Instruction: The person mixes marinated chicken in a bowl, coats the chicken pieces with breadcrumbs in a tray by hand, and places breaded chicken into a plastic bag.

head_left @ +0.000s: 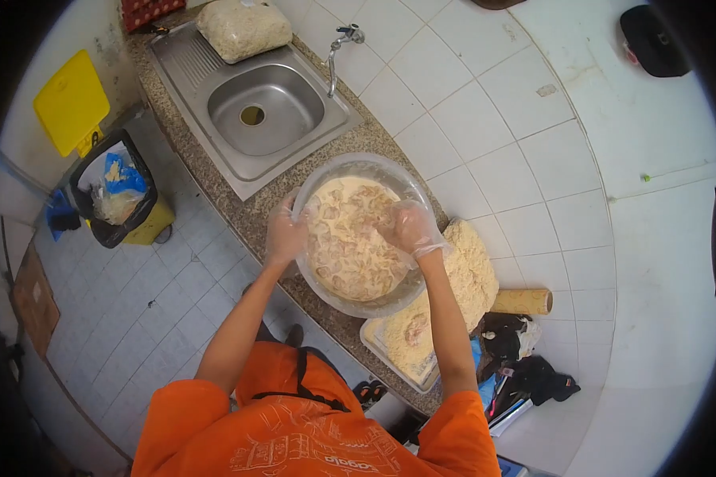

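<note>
A large round bowl [351,304] stands on the granite counter, filled with pieces in a pale, creamy liquid [354,238]. My left hand [287,233], in a clear plastic glove, is closed on the bowl's left rim. At the right side of the bowl, my right hand [410,229], also gloved, reaches over the rim with its fingertips in the mixture; what they hold, if anything, is hidden. Beside my right forearm lies a tray [373,343] heaped with yellowish crumbly coating [463,262], with a coated piece near its front.
Behind the bowl are a steel sink [266,109], a tap [334,67] and a filled plastic bag [244,30]. An open bin [153,225] stands on the floor at left. A yellowish roll [523,302] and dark cloths [537,380] lie at right, near the tiled wall.
</note>
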`<state>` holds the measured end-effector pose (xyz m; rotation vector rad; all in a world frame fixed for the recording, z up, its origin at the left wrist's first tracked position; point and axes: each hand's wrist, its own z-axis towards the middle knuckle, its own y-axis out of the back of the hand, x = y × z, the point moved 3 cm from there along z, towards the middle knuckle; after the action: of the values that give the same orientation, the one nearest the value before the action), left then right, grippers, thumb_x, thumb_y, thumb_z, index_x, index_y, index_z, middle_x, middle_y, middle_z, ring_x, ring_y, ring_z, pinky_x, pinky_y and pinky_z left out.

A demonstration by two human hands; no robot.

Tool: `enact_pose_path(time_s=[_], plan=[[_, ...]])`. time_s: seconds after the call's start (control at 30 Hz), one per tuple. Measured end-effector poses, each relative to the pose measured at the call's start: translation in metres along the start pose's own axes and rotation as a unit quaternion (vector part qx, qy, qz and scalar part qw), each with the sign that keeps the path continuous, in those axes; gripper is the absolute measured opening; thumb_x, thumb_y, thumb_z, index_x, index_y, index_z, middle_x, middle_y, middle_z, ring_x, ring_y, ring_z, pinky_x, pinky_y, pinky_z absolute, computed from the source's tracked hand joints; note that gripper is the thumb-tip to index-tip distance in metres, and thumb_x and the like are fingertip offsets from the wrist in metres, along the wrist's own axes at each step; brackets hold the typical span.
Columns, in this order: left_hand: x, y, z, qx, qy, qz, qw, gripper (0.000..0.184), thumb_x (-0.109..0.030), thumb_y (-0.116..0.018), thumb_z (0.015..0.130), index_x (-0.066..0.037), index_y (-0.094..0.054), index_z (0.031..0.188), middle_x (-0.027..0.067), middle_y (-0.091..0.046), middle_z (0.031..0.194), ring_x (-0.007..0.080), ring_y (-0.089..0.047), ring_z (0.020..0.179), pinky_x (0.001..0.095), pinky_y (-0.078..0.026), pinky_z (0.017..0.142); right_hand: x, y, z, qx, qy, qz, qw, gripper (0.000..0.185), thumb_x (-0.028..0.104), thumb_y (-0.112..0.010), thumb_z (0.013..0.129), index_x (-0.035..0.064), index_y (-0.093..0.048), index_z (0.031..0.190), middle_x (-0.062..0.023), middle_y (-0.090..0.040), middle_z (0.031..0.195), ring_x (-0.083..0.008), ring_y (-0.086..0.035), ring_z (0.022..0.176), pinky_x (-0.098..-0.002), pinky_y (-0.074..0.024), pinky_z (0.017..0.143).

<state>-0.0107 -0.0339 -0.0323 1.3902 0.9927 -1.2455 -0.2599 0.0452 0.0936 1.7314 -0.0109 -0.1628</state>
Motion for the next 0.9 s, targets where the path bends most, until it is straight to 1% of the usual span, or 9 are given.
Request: enact_pose_path(time_s=[0.13,0.23,0.33,0.43,0.53,0.63,0.73,0.83,0.9], plan=[[-0.006,0.003,-0.004,-0.006,0.004,0.068,0.998,0.047,-0.009,-0.068,0.097,0.004,-0.062,0.142,0.0245,-0.074,0.125,0.0348,-0.073,0.116,0.0411,-0.054,0.101,-0.002,0.015,-0.011,-0.057,0.008,0.02,0.998,0.048,0.054,-0.076,0.088,0.0086,-0.081,0.101,-0.0165,-0.076,0.095,-0.0342,-0.073,0.096,-0.0456,-0.06,0.086],[0.004,-0.002,-0.002,-0.022,-0.036,0.108,0.993,0.047,-0.011,-0.068,0.096,0.005,-0.062,0.14,0.025,-0.074,0.123,0.0356,-0.073,0.115,0.0412,-0.055,0.1,-0.006,0.024,-0.021,-0.107,0.02,0.027,0.994,0.049,0.056,-0.077,0.088,0.0097,-0.081,0.103,-0.0159,-0.076,0.093,-0.0344,-0.074,0.092,-0.0455,-0.0607,0.083],[-0.006,-0.003,-0.008,-0.019,-0.005,0.012,1.0,0.043,-0.011,-0.069,0.094,0.001,-0.068,0.136,0.0244,-0.076,0.12,0.0356,-0.074,0.113,0.0406,-0.054,0.099,-0.013,0.023,-0.021,-0.109,-0.011,0.025,0.994,0.051,0.059,-0.079,0.086,0.0096,-0.081,0.1,-0.0142,-0.076,0.09,-0.0335,-0.074,0.087,-0.0448,-0.0612,0.078],[-0.007,-0.005,-0.011,-0.043,-0.007,0.04,0.998,0.044,-0.013,-0.069,0.095,0.001,-0.067,0.136,0.0251,-0.075,0.122,0.0368,-0.073,0.114,0.0415,-0.054,0.1,-0.004,0.032,-0.028,-0.175,0.001,0.046,0.984,0.047,0.055,-0.076,0.09,0.0085,-0.08,0.095,-0.0138,-0.076,0.087,-0.0321,-0.074,0.084,-0.0437,-0.0609,0.076],[-0.004,-0.003,-0.01,-0.043,-0.045,0.092,0.994,0.044,-0.017,-0.07,0.097,0.002,-0.067,0.137,0.0252,-0.074,0.124,0.0374,-0.072,0.116,0.0424,-0.054,0.101,0.006,0.017,-0.044,-0.107,-0.059,0.059,0.991,0.036,0.043,-0.071,0.096,0.0081,-0.079,0.092,-0.0144,-0.075,0.085,-0.0316,-0.074,0.083,-0.0436,-0.0601,0.073],[-0.016,-0.001,-0.016,-0.043,0.02,0.103,0.994,0.044,-0.013,-0.068,0.097,0.004,-0.065,0.137,0.026,-0.074,0.124,0.0383,-0.072,0.116,0.0442,-0.054,0.102,-0.003,-0.063,-0.067,0.054,0.078,-0.076,0.993,0.03,0.032,-0.063,0.101,0.0079,-0.078,0.093,-0.0156,-0.074,0.083,-0.035,-0.073,0.082,-0.0452,-0.0596,0.074],[-0.013,-0.002,-0.016,-0.062,-0.005,0.084,0.995,0.043,-0.011,-0.067,0.097,0.004,-0.065,0.138,0.0253,-0.074,0.123,0.0377,-0.072,0.115,0.044,-0.054,0.102,-0.002,-0.054,-0.078,0.102,-0.017,0.047,0.993,0.029,0.026,-0.056,0.101,0.0064,-0.078,0.1,-0.0185,-0.077,0.097,-0.0376,-0.076,0.095,-0.0479,-0.0613,0.085],[-0.011,-0.003,-0.013,-0.032,-0.001,0.031,0.999,0.043,-0.009,-0.067,0.097,0.003,-0.065,0.138,0.0248,-0.074,0.124,0.0366,-0.072,0.116,0.0435,-0.053,0.102,-0.009,-0.061,-0.046,0.028,-0.036,0.075,0.996,0.028,0.028,-0.06,0.099,0.0074,-0.079,0.103,-0.0183,-0.078,0.102,-0.0378,-0.076,0.099,-0.0484,-0.0611,0.086],[-0.014,-0.002,-0.011,-0.019,0.005,0.032,0.999,0.043,-0.008,-0.067,0.097,0.002,-0.065,0.138,0.0244,-0.074,0.124,0.0357,-0.071,0.117,0.043,-0.053,0.103,0.006,-0.07,-0.017,-0.036,-0.057,0.111,0.992,0.028,0.029,-0.064,0.096,0.0061,-0.078,0.1,-0.0191,-0.077,0.102,-0.039,-0.074,0.096,-0.0486,-0.0599,0.086]])
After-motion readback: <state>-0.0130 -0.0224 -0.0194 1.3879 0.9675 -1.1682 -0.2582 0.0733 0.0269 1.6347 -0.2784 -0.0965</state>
